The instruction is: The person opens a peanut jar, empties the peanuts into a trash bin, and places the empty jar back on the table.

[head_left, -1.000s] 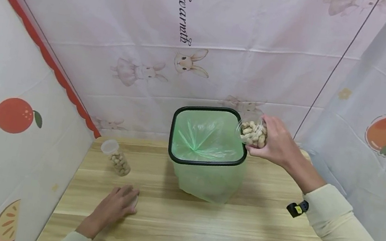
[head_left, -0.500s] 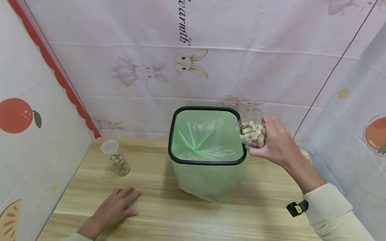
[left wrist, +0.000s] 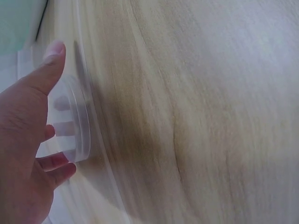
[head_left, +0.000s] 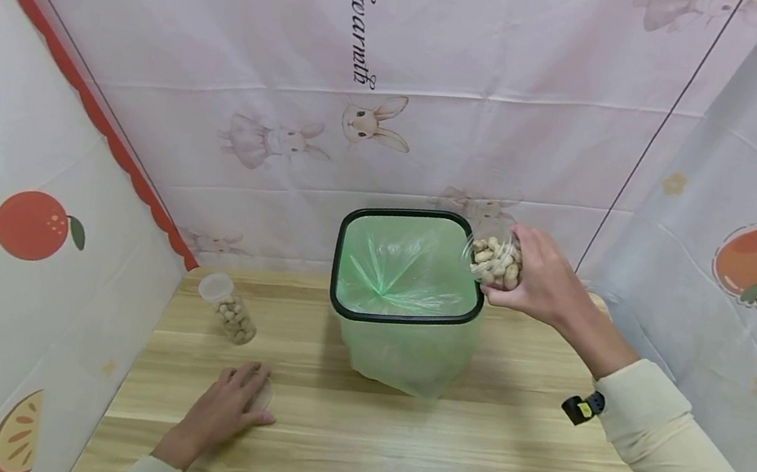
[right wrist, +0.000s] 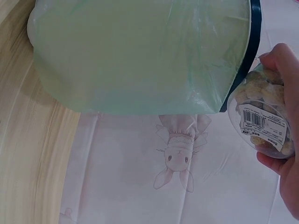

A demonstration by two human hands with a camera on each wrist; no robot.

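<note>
My right hand [head_left: 538, 282] grips a clear plastic jar of unshelled peanuts [head_left: 496, 261], tipped toward the bin at its right rim. In the right wrist view the jar's base shows a white barcode label [right wrist: 262, 123]. Green film lines the black-rimmed bin [head_left: 402, 321], and no peanuts show on the film in the head view. On the table's left, my left hand [head_left: 219, 415] rests over a clear round lid [left wrist: 81, 121], thumb and fingers spread about it. Part of the lid is hidden under the hand.
A second clear jar with a whitish lid [head_left: 216, 288], holding peanuts, stands at the table's back left. Printed cloth walls enclose the wooden table [head_left: 387, 460] at the back and both sides.
My left hand has shifted slightly, its thumb now a little farther right and more of the lid showing. The right hand and tipped jar stay almost still.
</note>
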